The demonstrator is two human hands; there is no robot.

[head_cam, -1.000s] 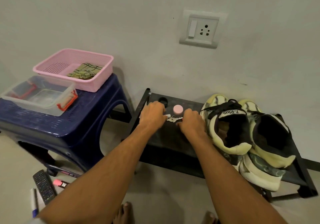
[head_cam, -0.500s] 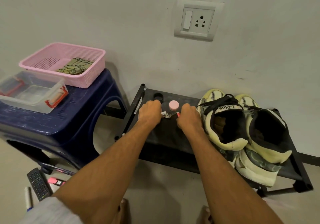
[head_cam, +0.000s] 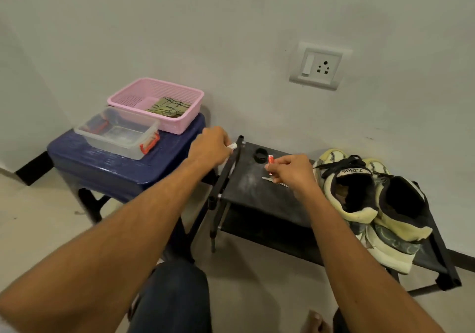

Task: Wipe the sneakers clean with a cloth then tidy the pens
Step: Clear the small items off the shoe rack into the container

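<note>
My left hand [head_cam: 209,146] grips a white pen [head_cam: 232,146] whose tip sticks out past the left edge of the black shoe rack [head_cam: 246,186]. My right hand [head_cam: 289,172] pinches a small red-orange pen or marker [head_cam: 270,160] just above the rack's top. A pair of cream and black sneakers [head_cam: 365,199] lies on the rack's right half. A folded green patterned cloth [head_cam: 168,106] lies in the pink basket [head_cam: 154,93] on the blue stool [head_cam: 108,168].
A clear plastic box [head_cam: 117,133] with red clips stands in front of the basket on the stool. A black round cap [head_cam: 261,154] and a small pale item [head_cam: 268,179] lie on the rack. A wall socket [head_cam: 320,65] is above. My knee [head_cam: 174,289] is below.
Both hands have lifted off the rack's middle, each with a pen. My left hand has moved left toward the stool. The pink round cap is no longer visible. The view has shifted.
</note>
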